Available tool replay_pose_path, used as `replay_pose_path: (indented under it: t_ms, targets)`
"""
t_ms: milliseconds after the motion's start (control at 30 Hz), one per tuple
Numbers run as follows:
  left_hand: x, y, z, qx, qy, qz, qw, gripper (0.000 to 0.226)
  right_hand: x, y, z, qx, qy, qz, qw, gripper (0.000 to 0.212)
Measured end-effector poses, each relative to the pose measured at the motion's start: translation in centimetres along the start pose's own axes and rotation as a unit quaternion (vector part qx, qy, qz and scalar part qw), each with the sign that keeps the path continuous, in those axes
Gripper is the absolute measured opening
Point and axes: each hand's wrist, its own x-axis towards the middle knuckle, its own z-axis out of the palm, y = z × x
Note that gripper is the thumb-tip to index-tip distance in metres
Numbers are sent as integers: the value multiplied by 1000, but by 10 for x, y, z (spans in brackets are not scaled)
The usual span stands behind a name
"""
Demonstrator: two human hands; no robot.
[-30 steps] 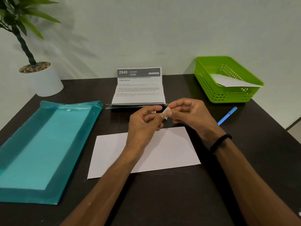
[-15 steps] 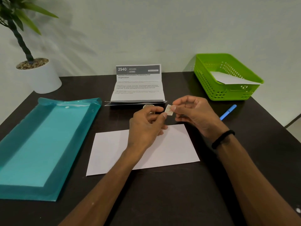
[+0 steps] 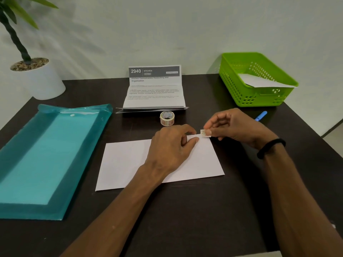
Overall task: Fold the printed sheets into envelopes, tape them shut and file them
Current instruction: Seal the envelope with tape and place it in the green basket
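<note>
A white folded sheet lies flat on the dark table in front of me. My left hand rests on its upper right part, thumb and forefinger at the top edge. My right hand pinches a small piece of tape just over the sheet's top right corner. A tape roll stands behind my hands. Behind it a printed sheet headed "2940 KITCHEN" stands half folded.
A teal plastic folder lies at the left. A green basket with a white paper in it stands at the back right, a blue pen before it. A potted plant is at the back left corner.
Both hands have come down from above the sheet to its top right corner, with the tape piece still in my right fingers. The tape roll has come into sight behind them.
</note>
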Motion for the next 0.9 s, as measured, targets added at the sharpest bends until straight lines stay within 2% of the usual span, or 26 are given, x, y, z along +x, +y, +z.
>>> replay_pose_path:
  t_ms: [233, 667, 900]
  targets:
    - [-3, 2, -2, 7, -15, 44, 999, 28, 0, -5, -1, -36, -33, 3, 999, 18]
    - [-4, 3, -2, 29, -22, 58, 998, 25, 0, -8, -1, -52, -44, 9, 998, 24]
    - [-3, 4, -4, 65, -56, 76, 993, 34, 1, -8, -1, -64, -47, 2, 997, 24]
